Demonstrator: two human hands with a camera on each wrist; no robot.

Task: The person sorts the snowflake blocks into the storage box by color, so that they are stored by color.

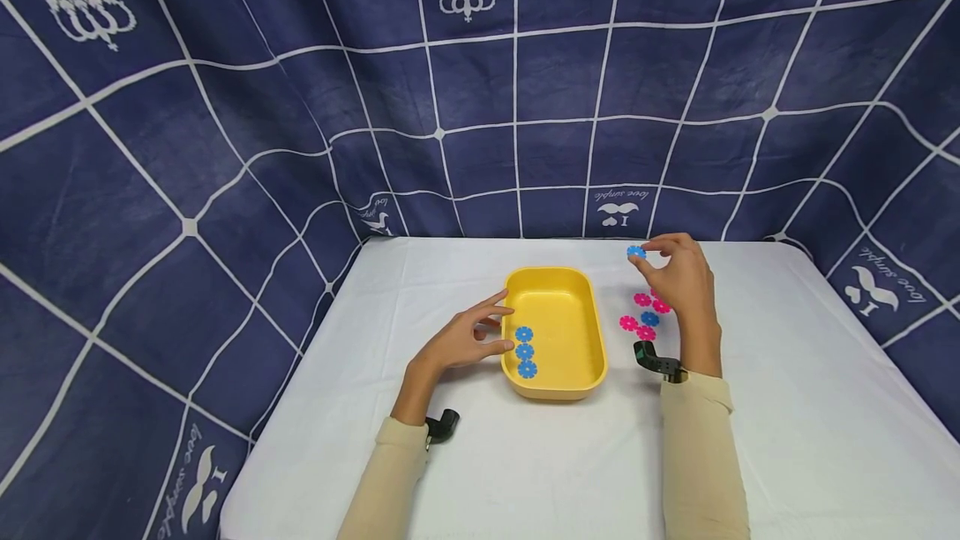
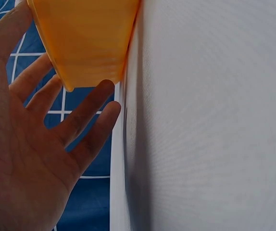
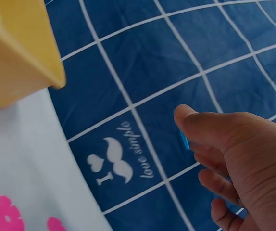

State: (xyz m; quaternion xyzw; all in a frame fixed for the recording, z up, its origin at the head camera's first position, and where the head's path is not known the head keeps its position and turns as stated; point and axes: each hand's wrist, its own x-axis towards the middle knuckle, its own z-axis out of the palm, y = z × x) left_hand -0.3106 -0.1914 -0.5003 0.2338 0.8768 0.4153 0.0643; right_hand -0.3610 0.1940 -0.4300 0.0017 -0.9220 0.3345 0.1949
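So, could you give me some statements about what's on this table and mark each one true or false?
1. The left hand is beside the yellow tray. True.
2. Everything in the tray is pink. False: it holds three blue discs.
3. The right hand pinches a blue disc. True.
4. The discs lying outside the tray are all pink. False: another blue disc lies among the pink discs.
5. The pinched disc is above the tray. False: it is off to the tray's right.
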